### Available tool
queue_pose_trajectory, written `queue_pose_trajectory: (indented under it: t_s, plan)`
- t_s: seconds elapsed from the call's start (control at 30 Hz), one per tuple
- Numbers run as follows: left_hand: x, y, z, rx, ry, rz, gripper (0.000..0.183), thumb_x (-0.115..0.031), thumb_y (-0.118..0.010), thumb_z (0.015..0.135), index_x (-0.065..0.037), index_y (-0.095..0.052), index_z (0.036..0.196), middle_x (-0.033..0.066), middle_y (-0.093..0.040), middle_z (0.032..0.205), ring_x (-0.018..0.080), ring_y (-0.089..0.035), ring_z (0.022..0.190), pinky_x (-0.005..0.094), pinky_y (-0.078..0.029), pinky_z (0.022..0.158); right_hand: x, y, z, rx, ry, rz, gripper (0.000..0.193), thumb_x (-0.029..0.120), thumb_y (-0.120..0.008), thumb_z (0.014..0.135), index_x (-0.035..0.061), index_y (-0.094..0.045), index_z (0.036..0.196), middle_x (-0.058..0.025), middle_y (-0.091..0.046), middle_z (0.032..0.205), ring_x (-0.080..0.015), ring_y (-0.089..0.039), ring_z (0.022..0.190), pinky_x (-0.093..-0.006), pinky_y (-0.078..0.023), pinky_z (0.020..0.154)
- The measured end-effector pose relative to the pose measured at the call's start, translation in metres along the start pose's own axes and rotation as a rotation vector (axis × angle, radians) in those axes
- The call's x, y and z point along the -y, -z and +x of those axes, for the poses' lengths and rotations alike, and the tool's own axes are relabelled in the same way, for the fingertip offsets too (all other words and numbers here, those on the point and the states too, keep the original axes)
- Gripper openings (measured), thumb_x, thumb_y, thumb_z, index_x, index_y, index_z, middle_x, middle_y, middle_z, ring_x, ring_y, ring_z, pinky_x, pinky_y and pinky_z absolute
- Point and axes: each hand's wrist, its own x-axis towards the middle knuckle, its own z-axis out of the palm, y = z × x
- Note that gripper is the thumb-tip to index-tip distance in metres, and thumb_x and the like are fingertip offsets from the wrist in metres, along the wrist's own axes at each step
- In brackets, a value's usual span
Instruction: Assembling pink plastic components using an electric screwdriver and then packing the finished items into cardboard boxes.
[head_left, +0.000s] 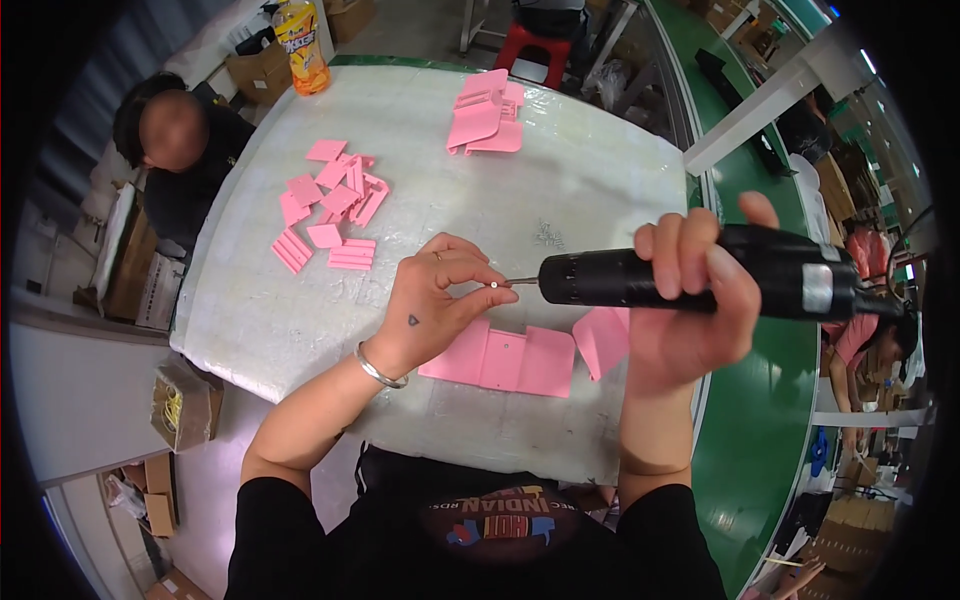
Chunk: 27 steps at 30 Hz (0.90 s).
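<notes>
A black electric screwdriver [610,277] lies level in my right hand [705,290], its thin bit pointing left. My left hand [430,300] pinches a small screw [494,286] between thumb and forefinger, close to the tip of the bit. Whether bit and screw touch is too small to tell. Below both hands sits a flat pink plastic panel [530,361] with small holes, partly hidden by my left hand. Another pink piece [601,342] rests to its right, half behind my right wrist. A little pile of screws [548,235] lies beyond the screwdriver.
Several small pink plastic parts [340,198] are heaped at the left of the white-covered table [420,130]. Stacked pink pieces [486,115] stand at the far side. An orange drink bottle [302,50] is at the far left corner. A person [185,150] sits by the left edge.
</notes>
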Motion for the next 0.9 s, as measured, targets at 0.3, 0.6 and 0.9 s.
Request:
queue_pose_trajectory:
  t_s: [0.3,0.6,0.9]
  plan:
    - [-0.018,0.006,-0.007,-0.046,-0.152,0.141,0.016,-0.005,-0.079,0.063,-0.005,-0.069,0.076,0.0019,-0.065,0.073,0.0223,-0.058,0.089,0.0313,-0.048,0.072,0.017,-0.007,-0.015,0.292,-0.005,-0.048,0.049,0.005,-0.055,0.081,0.0128,-0.037,0.126,-0.0040,-0.047,0.062,-0.0152,-0.044,0.053,-0.0382,-0.044,0.066]
    - [-0.017,0.000,-0.015,-0.044,-0.375,0.314,0.016,-0.014,-0.078,0.065,-0.009,-0.067,0.076,0.0025,-0.062,0.069,0.0243,-0.060,0.086,0.0331,-0.050,0.067,0.018,-0.016,-0.028,0.563,0.023,-0.230,0.046,0.009,-0.060,0.078,0.0156,-0.044,0.120,0.0003,-0.047,0.059,-0.0115,-0.045,0.049,-0.0318,-0.042,0.058]
    - [-0.017,-0.009,-0.032,-0.001,-0.263,0.296,0.035,-0.003,-0.075,0.064,-0.006,-0.065,0.097,0.0068,-0.066,0.089,0.0285,-0.060,0.095,0.0364,-0.050,0.078,0.021,-0.010,-0.047,0.488,0.004,-0.294,0.043,0.010,-0.060,0.079,0.0156,-0.044,0.118,-0.0005,-0.046,0.061,-0.0118,-0.046,0.050,-0.0313,-0.042,0.058]
